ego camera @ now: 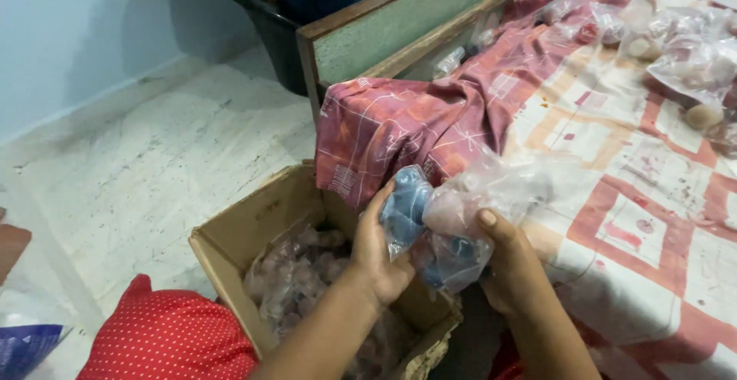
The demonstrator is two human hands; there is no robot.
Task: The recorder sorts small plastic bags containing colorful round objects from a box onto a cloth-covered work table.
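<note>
Gripping one clear plastic bag of blue and pale pieces, the left hand and right hand close around it from either side, above one open cardboard box below the left hand.

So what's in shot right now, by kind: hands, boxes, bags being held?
Hands: 2, left hand and right hand
Clear plastic bag held between them: 1
Cardboard box on the floor: 1
Patterned cloth on the table: 1
Total: 5
</note>
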